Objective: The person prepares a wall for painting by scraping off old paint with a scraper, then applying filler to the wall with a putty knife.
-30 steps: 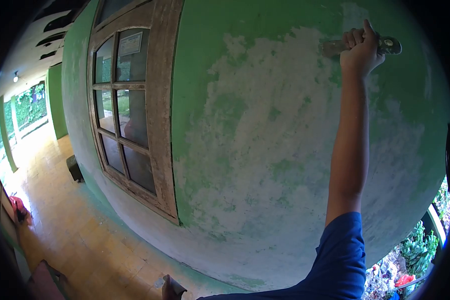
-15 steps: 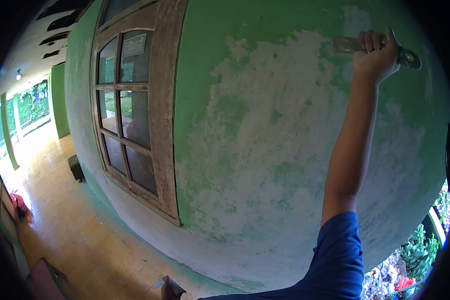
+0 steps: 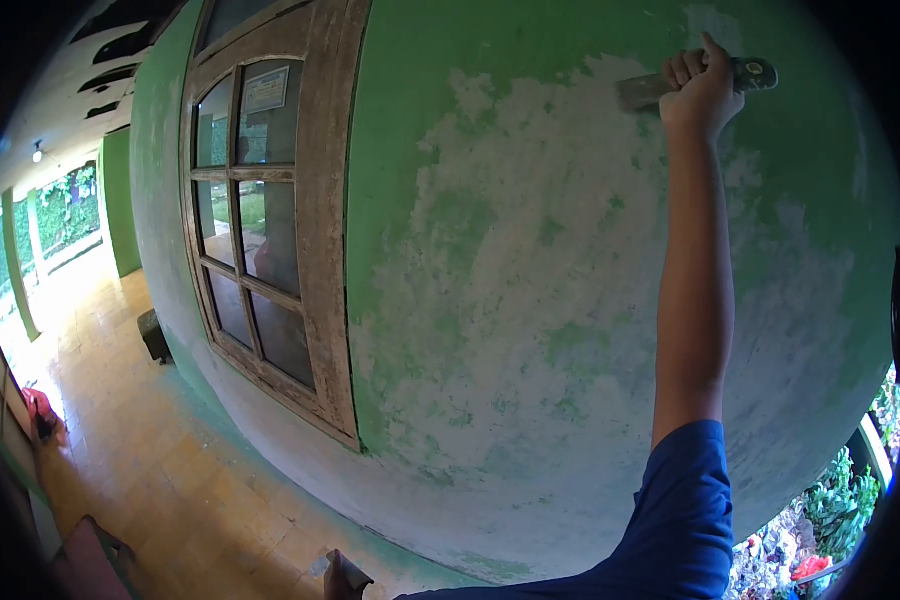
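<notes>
High on the right of the view, my right hand [image 3: 700,90] is wrapped round a flat scraper [image 3: 642,92]. The scraper's blade points left and lies at the green wall [image 3: 530,35], near the upper edge of a large pale patch [image 3: 530,250] where the paint is gone. Its dark handle end sticks out to the right of the fist. Bits of green paint remain within the patch. My left hand is not in the frame.
A wooden-framed window [image 3: 325,200] is set in the wall to the left. Below runs a yellow tiled floor [image 3: 190,460] with a dark box [image 3: 154,336] by the wall. Plants [image 3: 840,505] and litter show at the lower right.
My right hand has moved left and slightly up along the wall, carrying the scraper with it. The forearm has become more upright.
</notes>
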